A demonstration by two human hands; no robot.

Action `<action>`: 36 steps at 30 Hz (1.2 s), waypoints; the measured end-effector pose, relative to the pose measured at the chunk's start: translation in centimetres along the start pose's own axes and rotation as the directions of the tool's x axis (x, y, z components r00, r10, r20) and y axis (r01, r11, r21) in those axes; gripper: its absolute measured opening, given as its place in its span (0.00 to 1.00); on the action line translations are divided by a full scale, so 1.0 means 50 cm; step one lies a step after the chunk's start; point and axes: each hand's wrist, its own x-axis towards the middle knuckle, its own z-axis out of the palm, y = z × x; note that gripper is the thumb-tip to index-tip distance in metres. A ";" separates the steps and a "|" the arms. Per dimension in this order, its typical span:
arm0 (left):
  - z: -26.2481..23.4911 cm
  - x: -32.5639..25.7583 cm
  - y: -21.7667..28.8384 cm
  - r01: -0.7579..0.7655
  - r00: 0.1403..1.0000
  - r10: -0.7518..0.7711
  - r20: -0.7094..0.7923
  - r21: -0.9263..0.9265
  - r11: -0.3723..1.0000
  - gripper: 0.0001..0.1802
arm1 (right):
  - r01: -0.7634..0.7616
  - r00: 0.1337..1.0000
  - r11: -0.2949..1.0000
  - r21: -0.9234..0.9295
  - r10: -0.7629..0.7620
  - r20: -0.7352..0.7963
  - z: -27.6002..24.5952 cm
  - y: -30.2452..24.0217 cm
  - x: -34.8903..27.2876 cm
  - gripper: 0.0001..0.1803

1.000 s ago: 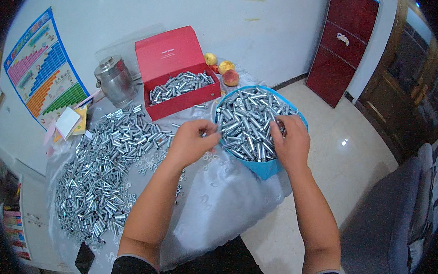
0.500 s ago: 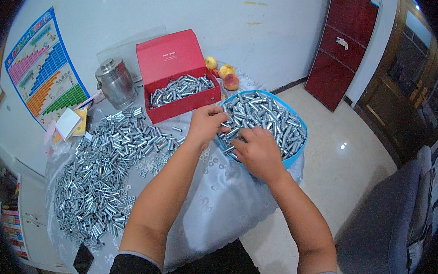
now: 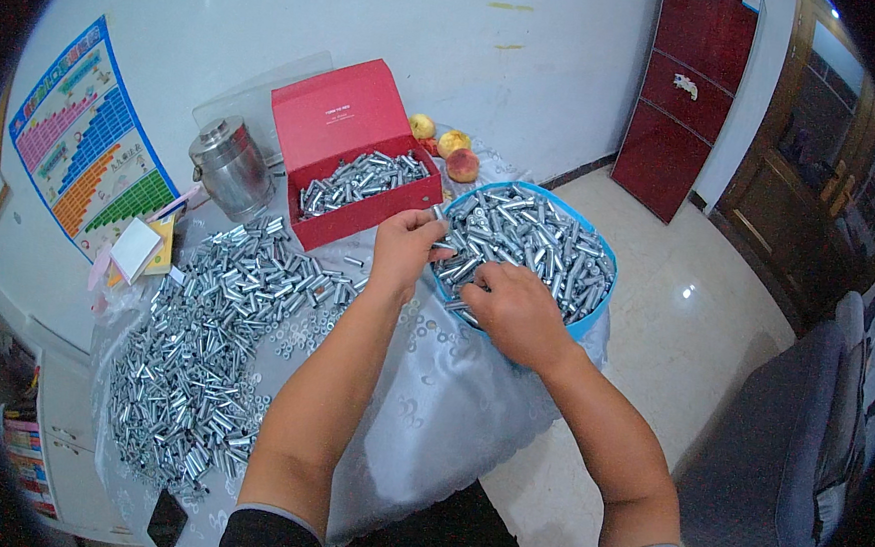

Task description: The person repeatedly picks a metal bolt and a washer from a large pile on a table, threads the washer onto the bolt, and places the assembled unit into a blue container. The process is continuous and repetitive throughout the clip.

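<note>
Both forearms are coming up from the lower edge over the worktop (image 3: 429, 413), which is lying under a pale, shiny patterned cloth. The right hand (image 3: 515, 313) is resting palm down at the near rim of the blue basin (image 3: 595, 313), its fingers curled in among the metal sleeves; whether it is gripping one is hidden under the hand. Just beyond it, the left hand (image 3: 407, 250) is closing its fingertips on a single silver sleeve (image 3: 441, 245) at the basin's left rim. That sleeve is lying roughly level, its long axis running left to right, its free end pointing toward the middle of the basin.

The basin is sitting at the right edge of the worktop, filled with short silver sleeves (image 3: 534, 244) lying in all directions, with no common heading. To the left, a broad heap of loose sleeves (image 3: 214, 330) is spreading across the cloth, mixed with small washers (image 3: 304, 331) near the left forearm.

Farther back, a red box (image 3: 349, 168) is standing with its lid raised, holding more of the same parts. Beside it on the left a steel canister (image 3: 229, 165) is standing upright, and behind the basin three peaches (image 3: 450, 144) are lying close together. A coloured chart (image 3: 90, 142) is hanging on the wall at far left.
</note>
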 end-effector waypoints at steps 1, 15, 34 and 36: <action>0.001 0.004 -0.001 -0.001 1.000 0.001 -0.002 -0.001 1.000 0.07 | -0.003 1.000 1.000 0.016 0.003 -0.003 0.001 0.001 0.000 0.06; 0.060 0.022 0.026 -0.043 0.997 0.044 0.058 -0.024 0.999 0.16 | -0.477 0.629 0.779 0.407 0.626 -0.461 -0.022 0.093 0.008 0.12; 0.145 0.053 0.035 -0.495 0.864 0.384 0.326 0.692 0.526 0.15 | -0.610 0.657 0.773 0.175 0.616 -0.435 0.018 0.162 -0.023 0.10; 0.127 0.041 0.045 -0.529 0.847 0.311 0.430 0.739 0.418 0.15 | -0.567 0.702 0.809 0.154 0.573 -0.423 0.014 0.156 -0.017 0.10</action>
